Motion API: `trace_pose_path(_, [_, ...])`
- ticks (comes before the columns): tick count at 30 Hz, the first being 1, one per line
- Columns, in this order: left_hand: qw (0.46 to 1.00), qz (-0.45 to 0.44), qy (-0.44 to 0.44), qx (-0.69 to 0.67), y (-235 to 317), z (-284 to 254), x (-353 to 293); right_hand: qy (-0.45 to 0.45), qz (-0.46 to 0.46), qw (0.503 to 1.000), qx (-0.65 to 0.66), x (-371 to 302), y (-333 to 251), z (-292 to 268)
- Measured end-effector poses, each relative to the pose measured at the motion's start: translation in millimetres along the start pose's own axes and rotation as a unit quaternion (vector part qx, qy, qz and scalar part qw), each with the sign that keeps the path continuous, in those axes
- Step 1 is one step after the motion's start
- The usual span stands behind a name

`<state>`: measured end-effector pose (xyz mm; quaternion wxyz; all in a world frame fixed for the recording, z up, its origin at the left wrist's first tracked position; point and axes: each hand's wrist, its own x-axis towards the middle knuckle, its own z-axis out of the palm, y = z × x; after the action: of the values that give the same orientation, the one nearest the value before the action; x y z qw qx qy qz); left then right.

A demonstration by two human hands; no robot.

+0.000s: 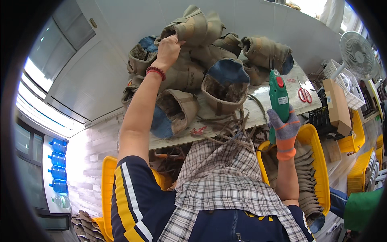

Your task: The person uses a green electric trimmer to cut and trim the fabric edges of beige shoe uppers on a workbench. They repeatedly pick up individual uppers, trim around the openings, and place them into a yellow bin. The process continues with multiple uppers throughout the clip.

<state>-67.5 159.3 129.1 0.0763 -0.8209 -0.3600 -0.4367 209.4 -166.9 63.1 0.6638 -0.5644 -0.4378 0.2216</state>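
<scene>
My bare left hand [168,48], with a red bead bracelet at the wrist, reaches up and grips the open rim of a khaki boot upper [192,26] at the top of a pile. The pile of khaki boot uppers [209,76] with blue patches and furry linings lies on a white table [262,90]. My right hand [284,130], in a grey and orange glove, holds a green electric hand tool [278,99] with a red switch upright over the table's near edge. Loose trimmed strips [227,131] lie at that edge.
Red scissors [304,94] lie on the table's right side. A yellow crate [318,169] with stacked khaki pieces stands at my right, another yellow crate [107,181] at my left. A cardboard box [338,105], white basket and fan [356,54] stand further right. Blue water bottles [59,165] line the far left.
</scene>
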Motion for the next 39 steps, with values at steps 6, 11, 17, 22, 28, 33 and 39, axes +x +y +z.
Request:
trace_pose_path(6, [0.909,-0.156,0.041,-0.385,20,-28,8,-0.002,-0.041,0.996,-0.073,3,-2,5])
trace_pose_path(11, [0.633,-0.230,0.106,-0.732,56,-97,-13,-0.012,-0.207,0.958,-0.198,6,1,8])
trace_pose_path(17, [0.396,-0.360,0.024,-0.845,50,-124,-63,-0.014,-0.362,0.890,-0.279,3,2,14])
trace_pose_path(22, [0.347,-0.365,0.031,-0.863,60,-115,-94,-0.035,-0.387,0.861,-0.329,-3,4,10])
trace_pose_path(28, [0.337,-0.384,0.019,-0.859,58,-103,-109,-0.055,-0.407,0.833,-0.371,-8,1,9])
trace_pose_path(33, [0.320,-0.398,0.023,-0.859,67,-96,-114,-0.054,-0.431,0.838,-0.330,-10,1,18])
trace_pose_path(39, [0.362,-0.391,0.031,-0.846,90,-98,-120,-0.076,-0.407,0.857,-0.307,-17,-9,27])
